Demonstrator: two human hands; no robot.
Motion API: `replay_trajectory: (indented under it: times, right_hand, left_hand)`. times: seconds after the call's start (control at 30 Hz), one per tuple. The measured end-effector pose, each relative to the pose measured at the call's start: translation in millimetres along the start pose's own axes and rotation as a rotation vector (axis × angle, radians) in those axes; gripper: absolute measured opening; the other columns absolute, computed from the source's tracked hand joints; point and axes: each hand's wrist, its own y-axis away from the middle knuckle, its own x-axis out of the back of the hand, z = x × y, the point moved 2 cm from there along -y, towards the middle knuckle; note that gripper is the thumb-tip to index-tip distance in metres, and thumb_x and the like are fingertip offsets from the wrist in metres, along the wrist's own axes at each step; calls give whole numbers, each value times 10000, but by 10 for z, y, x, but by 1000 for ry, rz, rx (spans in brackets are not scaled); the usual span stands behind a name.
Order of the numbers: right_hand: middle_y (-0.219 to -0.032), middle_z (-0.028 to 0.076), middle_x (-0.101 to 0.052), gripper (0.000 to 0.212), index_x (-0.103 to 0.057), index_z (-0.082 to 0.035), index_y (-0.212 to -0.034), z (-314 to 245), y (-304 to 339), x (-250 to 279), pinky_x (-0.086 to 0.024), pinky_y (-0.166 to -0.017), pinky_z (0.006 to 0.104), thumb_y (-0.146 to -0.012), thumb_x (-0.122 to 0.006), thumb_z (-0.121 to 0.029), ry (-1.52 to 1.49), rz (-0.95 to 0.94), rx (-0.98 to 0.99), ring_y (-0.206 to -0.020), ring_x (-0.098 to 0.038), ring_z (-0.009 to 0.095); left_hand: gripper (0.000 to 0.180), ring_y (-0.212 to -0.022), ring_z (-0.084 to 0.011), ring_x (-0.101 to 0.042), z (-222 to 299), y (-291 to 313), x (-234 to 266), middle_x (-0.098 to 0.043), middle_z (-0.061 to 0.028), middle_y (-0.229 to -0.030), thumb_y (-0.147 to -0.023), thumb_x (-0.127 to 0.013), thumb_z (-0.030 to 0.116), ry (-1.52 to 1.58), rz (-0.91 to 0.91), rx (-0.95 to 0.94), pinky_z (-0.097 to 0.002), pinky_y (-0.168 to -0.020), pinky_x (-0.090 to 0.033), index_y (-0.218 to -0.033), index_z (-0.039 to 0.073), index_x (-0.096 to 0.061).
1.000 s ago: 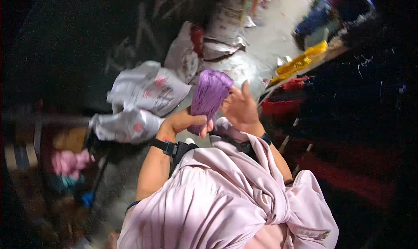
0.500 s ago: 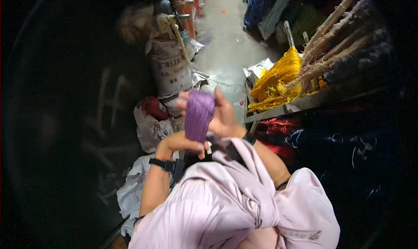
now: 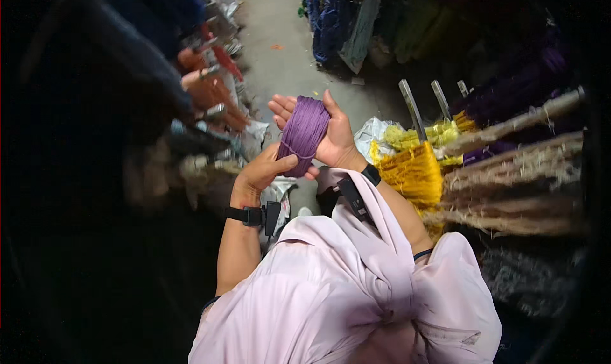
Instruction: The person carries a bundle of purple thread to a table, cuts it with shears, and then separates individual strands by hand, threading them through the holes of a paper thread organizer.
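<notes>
Head view shows 2 hands working a purple yarn skein (image 3: 304,135) held above the floor between them: the right hand (image 3: 331,131) lies spread behind it, the left hand (image 3: 261,171) pinches its lower end. Winding seems underway; next likely needs another wrap, keeping tension. Its long axis runs upright, tilted slightly right.

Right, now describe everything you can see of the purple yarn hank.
The purple yarn hank is a thick, elongated bundle of many fine parallel strands, soft and slightly glossy like wool or silk thread. A thin strand crosses its lower part. It stands almost upright, tilted slightly right, held in the air in front of the person. The right hand cups its upper part from behind, fingers spread open, while the left hand grips its lower end, thumb against the strands.
</notes>
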Motion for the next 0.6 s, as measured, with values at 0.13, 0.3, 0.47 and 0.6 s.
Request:
replay_trajectory:
  times: [0.13, 0.3, 0.47, 0.6]
  right_hand:
    - [-1450, 257, -412, 699, -389, 106, -1327, -922, -979, 203, -311, -1160, 469, -1016, -304, -514, 55, 86, 63, -1370, -387, 373]
    - [-1433, 287, -412, 621, -412, 112, -1269, -1600, -2486, 529, -320, -1149, 494, -1028, -339, -456, -35, 92, 2, -1347, -402, 408]
    - [-1467, 282, -372, 733, -334, 177, -1352, -2260, -4169, 572, -311, -1150, 495, -1014, -356, -473, -14, 124, -57, -1373, -366, 405]
    - [-1295, 228, -544, 706, -481, 30, -1193, -2561, -5267, 466, -479, -969, 451, -957, -392, -629, 240, 160, -157, -1232, -521, 346]
  left_hand:
    - [484, -745, -210, -699, 561, -1004, 618, -704, -150, -897, -859, -694, 324, -27, 21, 68, -316, -726, -575, -1119, -71, -588]
    - [343, -616, -164, -659, 893, -2165, 1814, -679, -112, -775, -943, -602, 312, -24, 268, 138, -262, -567, -536, -966, -30, -623]
    - [631, -529, -155, -627, 1671, -3105, 2827, -661, -96, -681, -967, -464, 566, 137, 458, 85, -236, -501, -511, -972, -43, -630]
    - [910, -719, -236, -691, 2327, -3693, 3661, -693, -171, -876, -906, -361, 734, 514, 76, -235, -344, -755, -573, -1228, -99, -534]
